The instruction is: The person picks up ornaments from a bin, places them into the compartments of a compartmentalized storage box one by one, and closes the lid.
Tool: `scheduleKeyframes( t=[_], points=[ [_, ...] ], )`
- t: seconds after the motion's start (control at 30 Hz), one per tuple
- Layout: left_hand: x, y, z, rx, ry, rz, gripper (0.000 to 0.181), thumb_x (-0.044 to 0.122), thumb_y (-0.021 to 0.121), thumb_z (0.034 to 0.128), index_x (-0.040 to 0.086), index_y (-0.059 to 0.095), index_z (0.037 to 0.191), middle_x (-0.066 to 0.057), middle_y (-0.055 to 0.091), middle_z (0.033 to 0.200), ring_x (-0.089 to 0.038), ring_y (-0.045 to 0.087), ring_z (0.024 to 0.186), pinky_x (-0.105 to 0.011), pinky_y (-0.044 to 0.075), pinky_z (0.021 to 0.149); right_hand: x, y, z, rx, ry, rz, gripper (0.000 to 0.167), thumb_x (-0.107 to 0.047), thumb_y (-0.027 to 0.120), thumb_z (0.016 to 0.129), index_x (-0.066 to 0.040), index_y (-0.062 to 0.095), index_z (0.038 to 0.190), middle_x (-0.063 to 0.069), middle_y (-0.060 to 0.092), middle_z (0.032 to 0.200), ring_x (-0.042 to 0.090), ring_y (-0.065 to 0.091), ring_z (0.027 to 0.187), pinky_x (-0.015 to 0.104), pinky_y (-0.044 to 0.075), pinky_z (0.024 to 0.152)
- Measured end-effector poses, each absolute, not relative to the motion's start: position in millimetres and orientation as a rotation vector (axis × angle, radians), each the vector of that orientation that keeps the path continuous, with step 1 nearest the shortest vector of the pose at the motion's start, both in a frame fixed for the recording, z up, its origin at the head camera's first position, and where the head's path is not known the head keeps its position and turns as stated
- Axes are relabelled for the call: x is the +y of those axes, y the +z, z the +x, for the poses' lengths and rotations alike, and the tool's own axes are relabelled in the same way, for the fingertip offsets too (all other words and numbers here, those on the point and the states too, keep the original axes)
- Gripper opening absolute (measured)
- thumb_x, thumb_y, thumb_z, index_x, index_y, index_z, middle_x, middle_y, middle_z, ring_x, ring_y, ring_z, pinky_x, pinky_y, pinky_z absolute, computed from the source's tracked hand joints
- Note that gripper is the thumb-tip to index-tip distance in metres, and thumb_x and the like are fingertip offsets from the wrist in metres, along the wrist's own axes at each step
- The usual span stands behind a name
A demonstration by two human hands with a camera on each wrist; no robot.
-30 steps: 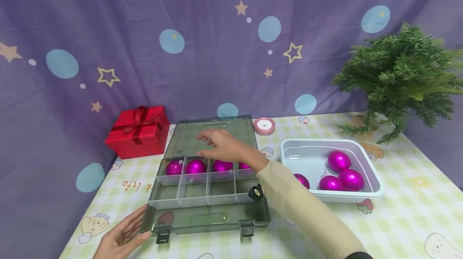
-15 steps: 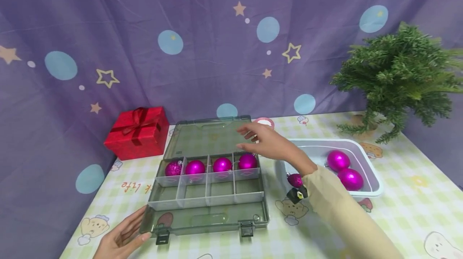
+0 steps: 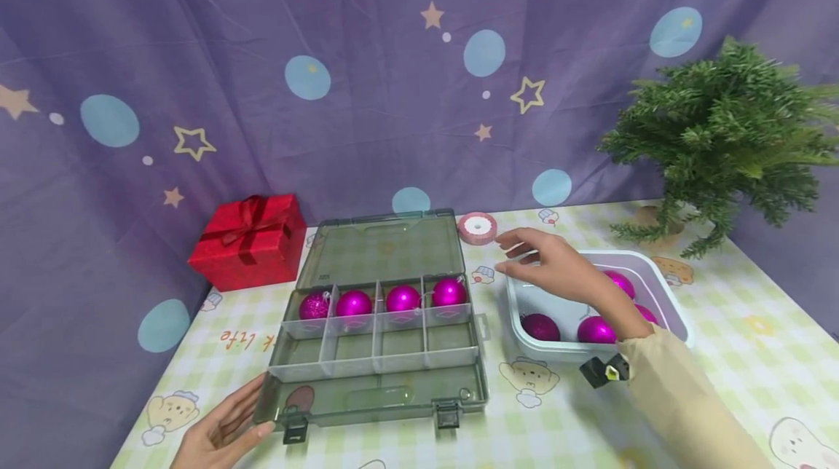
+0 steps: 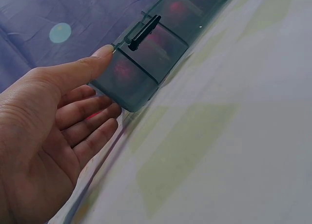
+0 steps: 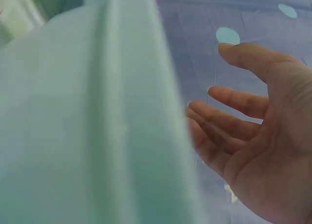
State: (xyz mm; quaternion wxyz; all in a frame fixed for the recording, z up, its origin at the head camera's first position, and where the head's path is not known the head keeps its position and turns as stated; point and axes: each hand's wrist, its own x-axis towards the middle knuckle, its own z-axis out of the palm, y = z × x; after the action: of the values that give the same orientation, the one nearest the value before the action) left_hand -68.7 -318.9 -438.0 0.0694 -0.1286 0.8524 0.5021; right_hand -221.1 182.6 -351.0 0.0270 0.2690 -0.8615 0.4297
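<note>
Grey see-through plastic makes the divided case, which lies with its lid back on the worktop, and four magenta balls sit one by one in its far row. My left hand has the near left corner loosely between thumb and fingers; if I lift or push there, I think the case could tilt and the balls could roll over the dividers. My right hand is half open over the pale tub, and it holds nothing. The loose balls in the tub could roll away, in my judgement, if I only brush them. Also the black piece at my wrist is near the tub's front, so a low reach may knock it. Farther off, the ribbon spool could be pushed by careless fingertips.
</note>
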Motion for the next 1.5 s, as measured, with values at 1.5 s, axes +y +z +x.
scheduleKeyframes(
  t=[1.5],
  points=[
    [-317.0, -436.4, -63.1, 2.638, 1.53, -0.27, 0.079, 0.038, 0.08, 0.0927, 0.007, 0.046, 0.156, -0.018, 0.049, 0.153, 0.012, 0.05, 0.115, -0.012, 0.048, 0.094, 241.6, -395.9, -183.4, -2.9, 1.386, 0.981, 0.041, -0.019, 0.077, 0.096, 0.004, 0.064, 0.127, 0.005, 0.072, 0.112, 0.026, 0.068, 0.105, 0.032, 0.06, 0.085]
  ],
)
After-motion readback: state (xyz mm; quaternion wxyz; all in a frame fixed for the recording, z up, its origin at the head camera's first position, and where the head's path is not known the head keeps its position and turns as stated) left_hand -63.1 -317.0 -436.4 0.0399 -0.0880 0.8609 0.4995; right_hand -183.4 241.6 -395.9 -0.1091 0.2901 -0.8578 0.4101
